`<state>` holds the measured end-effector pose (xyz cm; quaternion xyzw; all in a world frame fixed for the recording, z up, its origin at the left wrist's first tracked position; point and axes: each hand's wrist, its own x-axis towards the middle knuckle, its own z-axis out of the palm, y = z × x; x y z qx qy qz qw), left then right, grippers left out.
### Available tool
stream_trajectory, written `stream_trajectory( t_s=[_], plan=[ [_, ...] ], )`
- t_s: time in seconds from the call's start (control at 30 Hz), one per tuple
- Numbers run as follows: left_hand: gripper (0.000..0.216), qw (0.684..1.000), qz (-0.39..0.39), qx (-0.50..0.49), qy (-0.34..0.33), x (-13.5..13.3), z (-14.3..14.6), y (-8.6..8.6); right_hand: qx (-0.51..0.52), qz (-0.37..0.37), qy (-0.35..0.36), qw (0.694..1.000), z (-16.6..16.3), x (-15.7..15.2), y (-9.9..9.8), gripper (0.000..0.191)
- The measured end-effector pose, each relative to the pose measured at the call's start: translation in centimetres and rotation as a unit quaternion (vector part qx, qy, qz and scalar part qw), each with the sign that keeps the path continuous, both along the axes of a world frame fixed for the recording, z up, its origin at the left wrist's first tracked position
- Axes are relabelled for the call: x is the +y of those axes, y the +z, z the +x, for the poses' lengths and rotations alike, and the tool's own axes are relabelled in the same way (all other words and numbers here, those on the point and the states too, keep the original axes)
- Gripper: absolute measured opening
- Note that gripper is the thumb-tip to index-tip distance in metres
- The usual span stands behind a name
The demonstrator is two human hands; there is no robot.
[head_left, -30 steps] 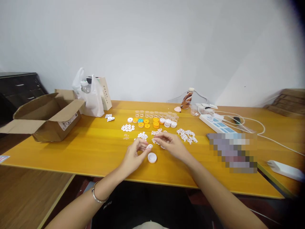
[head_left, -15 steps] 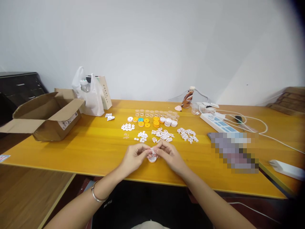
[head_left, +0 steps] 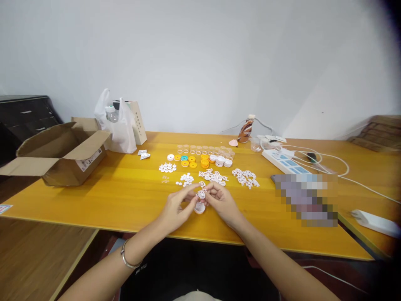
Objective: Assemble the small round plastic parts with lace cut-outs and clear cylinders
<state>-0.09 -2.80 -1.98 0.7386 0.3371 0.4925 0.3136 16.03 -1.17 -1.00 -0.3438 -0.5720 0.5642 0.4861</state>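
Note:
A small white cut-out plastic part (head_left: 201,194) is between my two hands, just above the table. My right hand (head_left: 224,203) pinches its right side with thumb and fingers. My left hand (head_left: 178,209) has its thumb at the part's left edge and its forefinger raised over it; its other fingertips are partly hidden. Right below my fingertips, a small round clear cup (head_left: 199,208) stands on the table. Beyond my hands lie a pile of similar white cut-out parts (head_left: 214,176) and a cluster of small white discs (head_left: 187,179).
Yellow, teal and white round pieces (head_left: 192,165) and a row of clear cups (head_left: 204,151) stand farther back. More white parts (head_left: 246,177) lie to the right, near a power strip (head_left: 286,163). An open cardboard box (head_left: 65,163) stands left; a bottle (head_left: 246,129) stands behind.
The white part has turned and shows more of its face. My left forefinger has lifted away from the pinch, and the cup below is less covered. The view has shifted slightly.

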Motion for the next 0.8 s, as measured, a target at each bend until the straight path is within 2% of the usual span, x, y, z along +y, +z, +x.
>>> stream_trajectory(
  t_s=[0.17, 0.27, 0.47, 0.63, 0.67, 0.73, 0.8],
  plan=[
    [0.025, 0.979, 0.173, 0.096, 0.053, -0.1, -0.2, -0.4, -0.001, -0.036, 0.04, 0.999, 0.2, 0.0, 0.0, 0.028],
    [0.025, 0.96, 0.235, 0.133, 0.077, -0.3, -0.2, -0.5, 0.003, -0.053, 0.053, 0.997, 0.1, -0.1, 0.0, 0.029],
    [0.025, 0.949, 0.265, 0.127, 0.116, -0.8, -0.2, -0.3, 0.006, -0.051, 0.028, 0.998, -0.6, -0.4, 0.0, 0.027],
    [0.025, 0.945, 0.27, 0.12, 0.143, -0.6, -0.7, -0.3, 0.034, -0.081, -0.073, 0.993, 0.5, 0.6, 0.3, 0.025],
    [0.024, 0.946, 0.266, 0.118, 0.142, -0.5, -0.7, -0.3, 0.02, -0.072, -0.081, 0.994, 1.1, 1.1, 0.5, 0.024],
    [0.021, 0.951, 0.255, 0.117, 0.133, -0.3, -0.7, -0.3, -0.077, -0.005, -0.091, 0.993, 2.5, 2.5, 1.0, 0.025],
    [0.021, 0.953, 0.245, 0.122, 0.129, -0.1, -0.5, -0.3, -0.221, 0.09, -0.116, 0.964, 3.7, 4.0, 1.5, 0.027]
  ],
)
